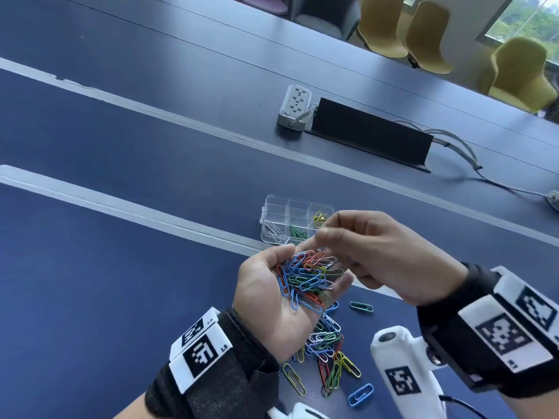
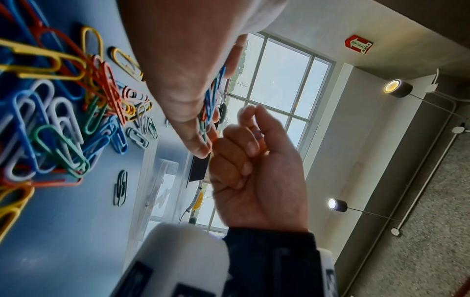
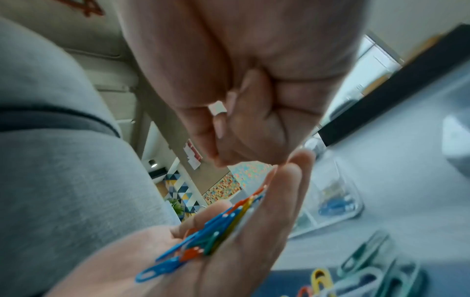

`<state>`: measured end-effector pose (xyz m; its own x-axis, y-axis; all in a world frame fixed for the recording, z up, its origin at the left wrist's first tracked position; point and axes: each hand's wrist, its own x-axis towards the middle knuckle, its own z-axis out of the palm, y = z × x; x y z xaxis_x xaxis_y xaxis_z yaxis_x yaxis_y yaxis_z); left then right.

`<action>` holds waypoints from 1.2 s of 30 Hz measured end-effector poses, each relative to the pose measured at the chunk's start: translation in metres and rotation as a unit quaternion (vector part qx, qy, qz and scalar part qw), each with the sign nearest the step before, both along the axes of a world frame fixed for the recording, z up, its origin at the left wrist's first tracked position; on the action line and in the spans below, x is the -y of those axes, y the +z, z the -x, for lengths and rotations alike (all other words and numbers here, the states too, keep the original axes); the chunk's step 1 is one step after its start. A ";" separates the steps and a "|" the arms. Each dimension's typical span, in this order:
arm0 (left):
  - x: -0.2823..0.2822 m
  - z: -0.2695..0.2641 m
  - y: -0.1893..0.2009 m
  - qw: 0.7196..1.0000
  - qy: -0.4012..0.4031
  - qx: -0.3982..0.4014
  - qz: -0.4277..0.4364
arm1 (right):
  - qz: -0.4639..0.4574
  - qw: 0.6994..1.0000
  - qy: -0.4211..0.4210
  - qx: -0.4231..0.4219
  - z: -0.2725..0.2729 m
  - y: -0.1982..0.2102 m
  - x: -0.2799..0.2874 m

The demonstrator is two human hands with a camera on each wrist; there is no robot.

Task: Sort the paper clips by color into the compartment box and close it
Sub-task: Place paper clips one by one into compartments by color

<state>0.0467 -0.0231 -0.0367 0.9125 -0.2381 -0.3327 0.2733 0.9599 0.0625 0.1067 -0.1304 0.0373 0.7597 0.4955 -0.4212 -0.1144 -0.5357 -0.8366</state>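
While the head view shows the left hand palm-up, cupping a heap of paper clips, only the left wrist view shows what may be a blue clip pinched by the right hand, its fingers curled. The open compartment box sits on the bench just beyond both hands, loose clips below them.

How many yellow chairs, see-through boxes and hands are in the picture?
Yellow chairs: 3
Clear compartment box: 1
Hands: 2, the left hand cupping clips and the right hand pinching a paper clip
Total: 6
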 end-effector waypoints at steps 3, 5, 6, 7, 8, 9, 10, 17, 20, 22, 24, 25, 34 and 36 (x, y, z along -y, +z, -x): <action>0.000 0.000 0.000 1.000 0.000 -0.002 0.001 | 0.088 0.979 0.120 0.138 0.004 0.003 0.003; -0.001 -0.001 -0.002 1.000 -0.008 -0.018 -0.012 | 0.155 0.946 0.194 0.208 0.009 0.006 0.005; -0.001 -0.001 -0.003 0.999 -0.013 -0.026 -0.019 | 0.183 0.930 0.218 0.233 0.009 0.006 0.005; 0.000 -0.001 -0.004 0.999 -0.016 -0.033 -0.021 | 0.202 0.919 0.231 0.247 0.011 0.007 0.004; 0.001 -0.001 -0.005 0.999 -0.019 -0.037 -0.020 | 0.215 0.913 0.234 0.258 0.013 0.007 0.004; 0.002 0.000 -0.005 0.999 -0.021 -0.037 -0.016 | 0.218 0.910 0.231 0.265 0.013 0.005 0.004; 0.003 0.000 -0.006 0.999 -0.023 -0.035 -0.010 | 0.212 0.914 0.219 0.266 0.013 0.003 0.006; 0.005 0.003 0.000 0.999 -0.033 -0.003 0.013 | -0.002 0.996 0.081 0.048 0.005 -0.003 0.016; 0.004 0.001 -0.001 0.999 -0.041 -0.019 -0.014 | -0.160 0.973 -0.007 -0.163 -0.006 0.000 0.023; 0.006 0.001 -0.004 0.999 -0.049 -0.014 -0.005 | -0.243 0.938 -0.009 -0.248 -0.012 -0.001 0.027; 0.006 0.002 -0.004 0.999 -0.053 -0.010 0.005 | -0.276 0.922 -0.009 -0.272 -0.010 -0.003 0.025; 0.006 0.002 -0.004 0.999 -0.052 -0.009 0.003 | -0.263 0.930 -0.008 -0.257 -0.008 -0.003 0.022; 0.005 0.002 -0.002 0.999 -0.049 0.010 0.013 | 0.160 0.927 0.182 0.287 0.005 -0.007 -0.002; 0.005 0.002 -0.003 0.999 -0.042 0.007 0.026 | 0.179 0.918 0.197 0.295 0.005 -0.005 -0.004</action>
<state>0.0450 -0.0279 -0.0401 0.8928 -0.3310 -0.3054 0.3529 0.9355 0.0179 0.1019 -0.1267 0.0319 0.6994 0.6909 -0.1831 0.5637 -0.6907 -0.4529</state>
